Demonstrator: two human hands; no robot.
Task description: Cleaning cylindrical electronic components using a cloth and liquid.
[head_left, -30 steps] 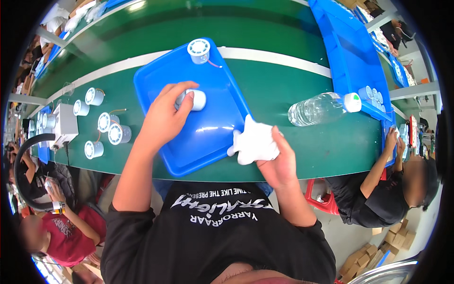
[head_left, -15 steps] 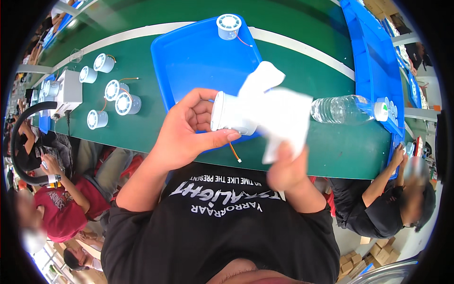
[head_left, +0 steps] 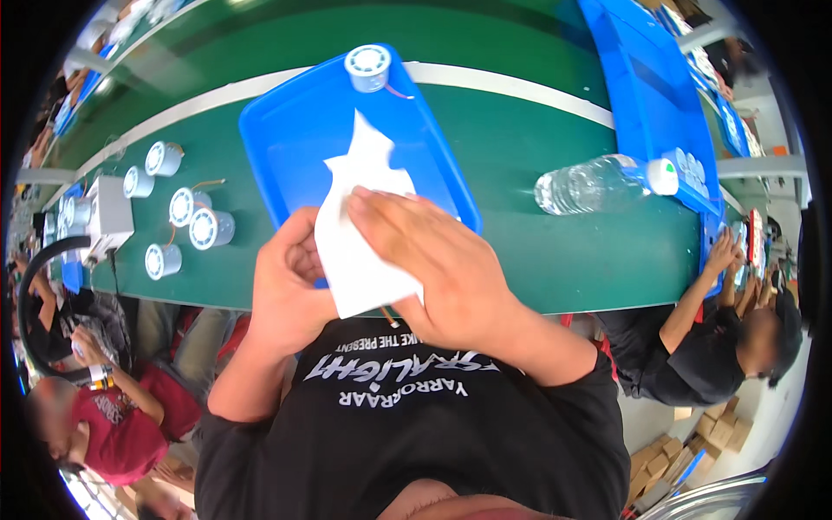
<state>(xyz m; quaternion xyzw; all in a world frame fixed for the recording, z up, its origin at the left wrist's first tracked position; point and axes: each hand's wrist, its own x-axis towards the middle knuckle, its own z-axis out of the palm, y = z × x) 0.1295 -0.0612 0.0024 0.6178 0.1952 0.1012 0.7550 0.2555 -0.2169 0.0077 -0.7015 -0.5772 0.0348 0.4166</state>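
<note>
My left hand (head_left: 286, 282) is closed round a white cylindrical fan unit, which is now almost wholly hidden behind a white wipe (head_left: 364, 260). Below the wipe, a short orange lead (head_left: 390, 318) with a small connector hangs out. My right hand (head_left: 442, 256) presses the wipe against the unit, its fingers bent over the sheet. One corner of the wipe sticks up above both hands. Behind them lies a blue tray (head_left: 290, 130), with a similar fan unit (head_left: 367, 69) standing in its far corner, a thin lead trailing from it.
Several fan units (head_left: 208, 227) stand on the green table to the left, beside a grey box (head_left: 111, 212) and a black bent tube (head_left: 26, 295). A clear bottle (head_left: 589, 185) lies on its side at right, near blue bins (head_left: 646, 87). Co-workers sit on both sides.
My right hand has brought the wipe left and over the fan unit, covering it. The view has shifted, so the table things sit further left.
</note>
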